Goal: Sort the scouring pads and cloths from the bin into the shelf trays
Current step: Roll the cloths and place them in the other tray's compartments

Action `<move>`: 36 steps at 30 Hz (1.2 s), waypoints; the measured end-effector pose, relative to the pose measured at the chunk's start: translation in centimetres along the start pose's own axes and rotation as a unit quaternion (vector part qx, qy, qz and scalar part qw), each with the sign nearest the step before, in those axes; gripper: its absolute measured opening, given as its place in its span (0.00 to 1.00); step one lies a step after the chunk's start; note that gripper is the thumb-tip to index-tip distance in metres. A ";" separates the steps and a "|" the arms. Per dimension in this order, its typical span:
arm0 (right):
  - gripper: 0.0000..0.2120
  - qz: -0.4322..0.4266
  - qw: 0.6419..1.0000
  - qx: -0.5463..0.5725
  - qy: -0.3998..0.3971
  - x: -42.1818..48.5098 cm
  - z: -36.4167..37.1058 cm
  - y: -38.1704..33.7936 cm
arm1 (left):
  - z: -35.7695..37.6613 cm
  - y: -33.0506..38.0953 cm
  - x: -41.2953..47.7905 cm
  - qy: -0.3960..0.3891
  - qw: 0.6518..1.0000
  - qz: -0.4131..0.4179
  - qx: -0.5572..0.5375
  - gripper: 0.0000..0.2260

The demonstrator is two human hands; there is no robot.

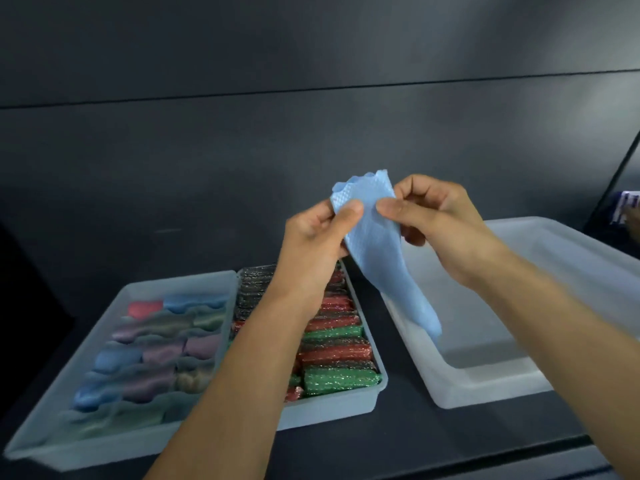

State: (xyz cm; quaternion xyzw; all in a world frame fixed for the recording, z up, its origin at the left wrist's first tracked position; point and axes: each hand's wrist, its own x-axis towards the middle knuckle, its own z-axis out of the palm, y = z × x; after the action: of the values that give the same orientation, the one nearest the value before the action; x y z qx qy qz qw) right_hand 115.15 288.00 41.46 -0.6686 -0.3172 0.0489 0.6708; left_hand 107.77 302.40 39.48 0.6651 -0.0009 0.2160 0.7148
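Far left: cloth tray (104,448), filled w/ rolled cloths (162,351). Next: pad tray (329,407), packed w/ glittery pads (336,355). Centre, above trays: left hand (311,244), pinched on top edge of blue cloth (381,258); right hand (440,223), pinched likewise. Cloth tail hung toward bin (485,393), right. Step judged: straightening cloth pre-stowing. Next, prob.: roll or fold, then set into cloth tray.

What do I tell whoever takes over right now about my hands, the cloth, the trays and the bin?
Left hand and right hand both pinch the top of a blue cloth, held up in the air.
The cloth tray at left holds rolled cloths; the middle tray is packed with glittery scouring pads.
The bin at right shows nothing inside.
Left: probably fold this cloth and place it in the cloth tray.
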 end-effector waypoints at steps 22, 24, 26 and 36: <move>0.12 -0.015 0.991 -0.039 0.130 2.7 12.1 -5.3 | -12.4 1.9 -5.7 0.019 0.998 0.045 0.032 0.12; 0.18 0.040 0.991 -0.029 0.124 2.3 11.9 -4.1 | -12.6 2.2 -5.4 0.046 0.995 0.089 0.019 0.10; 0.18 0.085 0.993 -0.024 0.083 1.6 12.2 -2.6 | -12.4 2.9 -5.2 0.041 0.993 0.109 -0.020 0.08; 0.48 0.195 0.964 -0.088 -0.158 -2.0 13.1 -1.0 | -11.5 3.6 -3.6 0.112 0.992 0.061 -0.009 0.05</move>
State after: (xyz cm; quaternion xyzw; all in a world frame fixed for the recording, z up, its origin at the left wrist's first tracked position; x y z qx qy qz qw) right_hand 106.79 298.26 40.47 -0.7579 -0.2857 0.2554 0.5279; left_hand 100.08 312.33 40.55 0.6290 0.0365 0.3318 0.7021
